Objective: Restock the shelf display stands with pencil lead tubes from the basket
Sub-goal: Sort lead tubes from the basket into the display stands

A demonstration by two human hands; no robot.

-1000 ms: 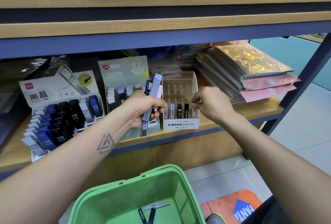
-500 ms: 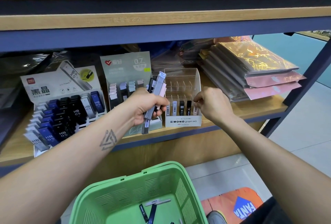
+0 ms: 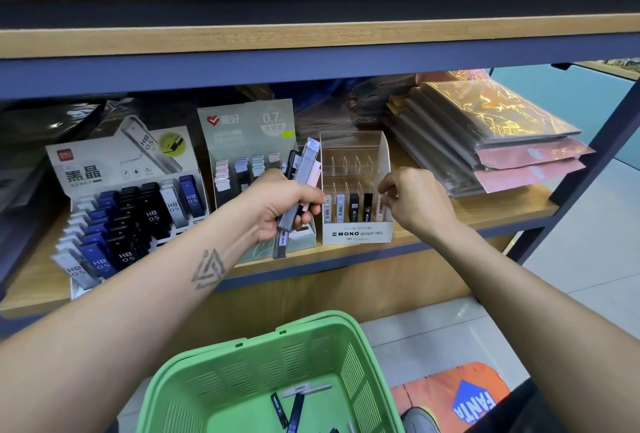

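Observation:
My left hand (image 3: 284, 204) grips a bundle of pencil lead tubes (image 3: 304, 169), grey, black and pink, held upright in front of the shelf. To its right stands the clear MONO graph MG stand (image 3: 356, 233), with several tubes in its front row and its back rows bare. My right hand (image 3: 419, 200) is at the stand's right end, its curled fingertips pinching the top of a pink tube (image 3: 380, 209) in the rightmost front slot. Below me, the green basket (image 3: 242, 363) holds a few loose tubes (image 3: 294, 405).
A grey-green 0.7 lead stand (image 3: 246, 127) sits behind my left hand. A white HB 0.5 stand (image 3: 90, 169) full of blue, black and white tubes is at the left. Wrapped folders (image 3: 502, 134) are stacked at the right. An upper shelf (image 3: 311, 41) overhangs.
My right hand has drawn slightly back and to the right from the front row, exposing the pink tube in the last slot. The left hand keeps its bundle in much the same place.

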